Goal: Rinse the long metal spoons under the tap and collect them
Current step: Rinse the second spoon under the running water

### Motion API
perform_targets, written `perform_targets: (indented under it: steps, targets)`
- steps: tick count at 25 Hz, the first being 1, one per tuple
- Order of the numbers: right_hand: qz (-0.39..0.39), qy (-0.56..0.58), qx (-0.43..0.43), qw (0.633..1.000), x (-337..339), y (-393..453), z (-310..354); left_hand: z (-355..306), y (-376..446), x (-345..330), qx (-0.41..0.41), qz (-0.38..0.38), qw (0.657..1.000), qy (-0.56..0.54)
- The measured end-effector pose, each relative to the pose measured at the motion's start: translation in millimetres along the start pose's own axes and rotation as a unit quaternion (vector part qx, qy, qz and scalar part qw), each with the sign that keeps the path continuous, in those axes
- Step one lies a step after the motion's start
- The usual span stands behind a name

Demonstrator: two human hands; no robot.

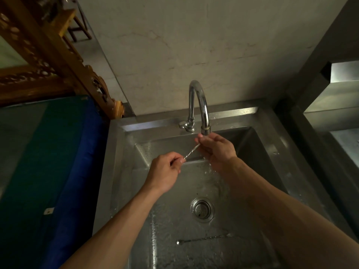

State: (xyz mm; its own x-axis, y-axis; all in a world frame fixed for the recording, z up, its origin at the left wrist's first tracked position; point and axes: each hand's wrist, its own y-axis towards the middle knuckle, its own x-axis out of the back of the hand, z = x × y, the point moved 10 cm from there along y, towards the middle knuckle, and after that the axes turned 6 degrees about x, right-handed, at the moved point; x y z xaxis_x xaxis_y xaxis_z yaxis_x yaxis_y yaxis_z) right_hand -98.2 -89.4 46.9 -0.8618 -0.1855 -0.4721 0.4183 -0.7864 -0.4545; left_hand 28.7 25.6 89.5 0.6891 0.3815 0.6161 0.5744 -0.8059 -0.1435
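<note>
You're mid-rinse: your left hand (166, 165) pinches one end of a long twisted spoon (192, 151), while your right hand (215, 146) rubs its far end under the tap (202, 105). Next, collect it, then fetch the second spoon (204, 239) lying in the sink (136, 191).

Silver spoon (192, 150), blue-green cloth (58, 152)

Sink (124, 171) brushed stainless steel, dull sheen, wet and water-spotted across the basin floor. Tap (200, 101) polished chrome, glossy. Held spoon (191, 151) thin bright metal with twisted shaft; second spoon (204, 238) same metal, lying in basin. Drain (202, 209) shiny metal. Wall (194, 45) matt, marble-like veins. Frame (58, 61) carved glossy wood. Blue cloth (77, 162), soft sheen.
</note>
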Motion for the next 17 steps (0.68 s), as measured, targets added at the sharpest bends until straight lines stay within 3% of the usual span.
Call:
perform_targets:
  steps: [7,12,17]
  targets:
    - [-0.04,-0.054,-0.031,0.997,9.4,-5.6,-6.2,-5.0,2.2,-2.3,-0.008,-0.002,1.0,0.0]
    - [0.039,-0.09,-0.026,0.995,-6.6,-12.5,0.1,-7.6,5.5,-1.5,-0.003,-0.013,1.0,0.001]
    - [-0.035,-0.184,0.026,0.982,11.8,-4.6,17.8,-25.2,16.1,-8.3,-0.021,0.002,1.0,-0.006]
